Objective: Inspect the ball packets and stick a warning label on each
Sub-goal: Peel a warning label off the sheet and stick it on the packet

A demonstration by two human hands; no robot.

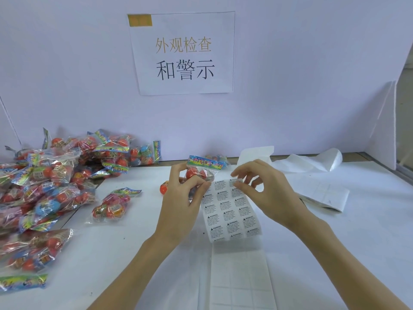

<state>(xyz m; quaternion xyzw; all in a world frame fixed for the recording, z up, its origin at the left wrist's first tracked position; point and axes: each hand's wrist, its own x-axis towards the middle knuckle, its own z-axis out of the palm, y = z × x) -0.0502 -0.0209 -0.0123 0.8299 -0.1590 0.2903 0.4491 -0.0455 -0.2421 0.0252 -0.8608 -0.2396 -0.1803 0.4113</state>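
A sheet of warning labels is held up over the table's middle, its used backing strip trailing toward me. My left hand pinches the sheet's upper left corner and also holds a ball packet with a colourful header behind it. At the sheet's top right corner my right hand pinches one label between thumb and forefinger. A single ball packet lies on the table to the left.
A big pile of ball packets fills the left side. Empty label backing paper lies at the back right, and a folded white sheet sits on the right. A paper sign hangs on the rear partition.
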